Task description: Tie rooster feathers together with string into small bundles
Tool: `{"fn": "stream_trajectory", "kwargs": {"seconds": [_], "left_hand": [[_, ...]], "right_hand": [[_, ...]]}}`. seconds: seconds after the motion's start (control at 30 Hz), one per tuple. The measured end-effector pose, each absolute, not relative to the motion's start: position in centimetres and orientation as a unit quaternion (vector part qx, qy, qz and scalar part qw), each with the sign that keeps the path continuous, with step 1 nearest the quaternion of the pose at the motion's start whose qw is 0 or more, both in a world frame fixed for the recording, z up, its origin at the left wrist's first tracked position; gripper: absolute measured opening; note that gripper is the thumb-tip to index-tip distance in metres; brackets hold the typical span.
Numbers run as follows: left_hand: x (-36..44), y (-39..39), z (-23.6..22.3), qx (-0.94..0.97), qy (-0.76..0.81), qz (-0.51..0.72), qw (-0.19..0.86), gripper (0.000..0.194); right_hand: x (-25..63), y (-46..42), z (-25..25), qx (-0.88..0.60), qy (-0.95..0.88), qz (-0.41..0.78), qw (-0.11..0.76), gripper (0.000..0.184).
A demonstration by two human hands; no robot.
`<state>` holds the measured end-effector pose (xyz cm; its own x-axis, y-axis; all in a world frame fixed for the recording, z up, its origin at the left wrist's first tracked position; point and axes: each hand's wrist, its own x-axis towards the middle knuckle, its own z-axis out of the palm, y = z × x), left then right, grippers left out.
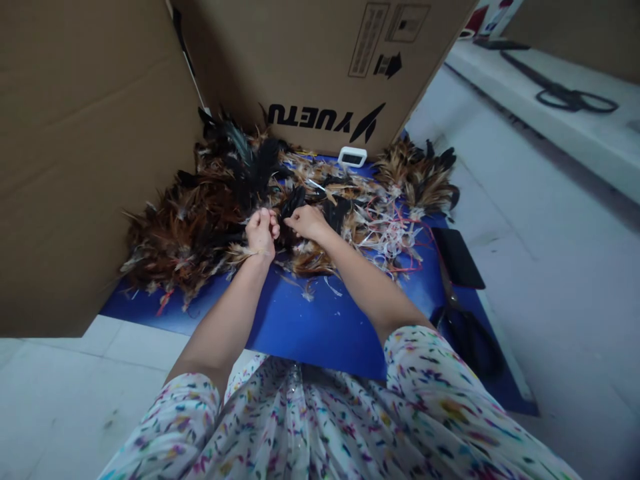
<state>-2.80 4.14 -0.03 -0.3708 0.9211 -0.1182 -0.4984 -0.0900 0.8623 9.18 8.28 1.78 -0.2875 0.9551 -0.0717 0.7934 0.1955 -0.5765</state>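
Observation:
A bunch of dark feathers (255, 167) with a greenish sheen fans upward from my left hand (262, 230), whose fingers are curled around its lower end. My right hand (306, 221) is just beside it, thumb and fingers pinched together; whatever lies between the fingertips is too small or hidden to tell. Both hands are over a spread of loose feathers on a blue board (320, 320). Reddish-brown feathers (175, 233) are heaped to the left. Paler feathers with whitish quill ends (390, 233) lie to the right, among thin red strings.
Cardboard boxes stand at the left (90, 147) and the back (310, 67). A small white device with a dark display (353, 157) leans at the rear. On the right lie a black phone (457, 257) and large scissors (465, 333). More scissors (565, 93) rest on a pale ledge (610, 147).

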Motion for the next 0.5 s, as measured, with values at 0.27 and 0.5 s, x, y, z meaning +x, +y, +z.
{"fn": "stream_trajectory", "kwargs": {"seconds": [0.27, 0.5], "left_hand": [[-3.0, 4.5, -0.7, 0.233, 0.439, 0.714, 0.493, 0.039], [-3.0, 4.4, -0.9, 0.228, 0.436, 0.711, 0.502, 0.036]], "right_hand": [[7.3, 9.8, 0.7, -0.637, -0.734, 0.217, 0.093, 0.03], [8.8, 9.6, 0.9, -0.618, -0.626, 0.406, 0.25, 0.026]]}}
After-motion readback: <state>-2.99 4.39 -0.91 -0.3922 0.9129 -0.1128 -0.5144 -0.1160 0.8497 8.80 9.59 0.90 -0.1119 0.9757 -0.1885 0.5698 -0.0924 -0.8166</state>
